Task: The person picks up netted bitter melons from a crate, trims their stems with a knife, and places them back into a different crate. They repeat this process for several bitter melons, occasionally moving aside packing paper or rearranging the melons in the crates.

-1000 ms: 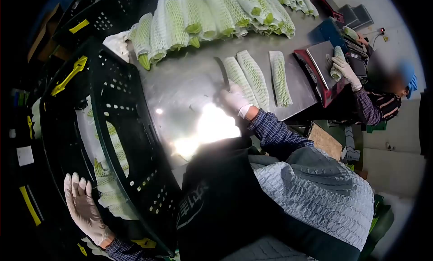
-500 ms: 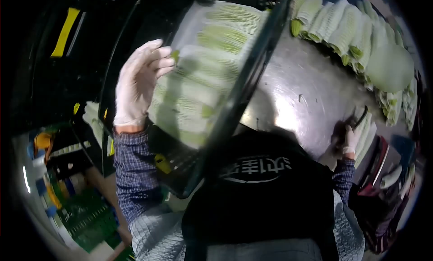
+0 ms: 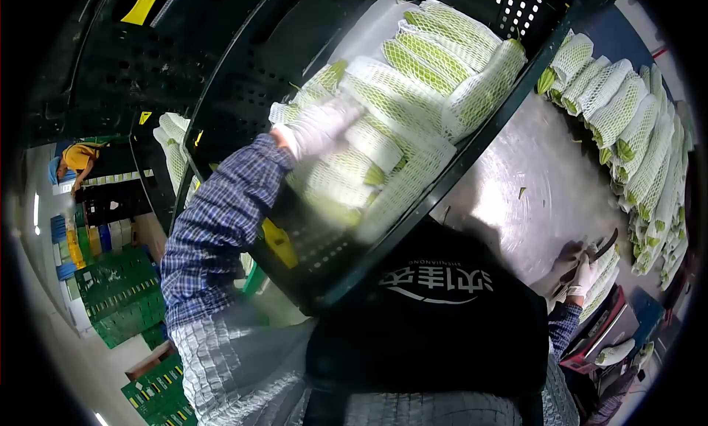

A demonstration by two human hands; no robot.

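Observation:
My gloved left hand (image 3: 324, 124) lies blurred over the packed gourds, fingers stretched out on top of them. These long green gourds (image 3: 424, 61) wear white foam netting and fill a dark plastic crate (image 3: 483, 135) with a pale liner. One netted gourd (image 3: 483, 91) lies at an angle across the others by the crate's right wall. At the far right, my gloved right hand (image 3: 584, 275) is closed around a curved dark knife (image 3: 608, 242), its tip pointing away from me. Right beside that hand are more netted gourds (image 3: 603, 278) on the metal table (image 3: 509, 175).
A long row of netted gourds (image 3: 634, 138) lines the table's far right side. Other dark crates stand to the left, one with netted gourds (image 3: 173, 142). Green crates (image 3: 122, 297) are stacked on the floor, and a person in orange (image 3: 80, 157) is behind them.
My left hand has come down from above the crate's left side onto the gourds. The view has shifted; my right hand stays by the gourds at the right with the knife.

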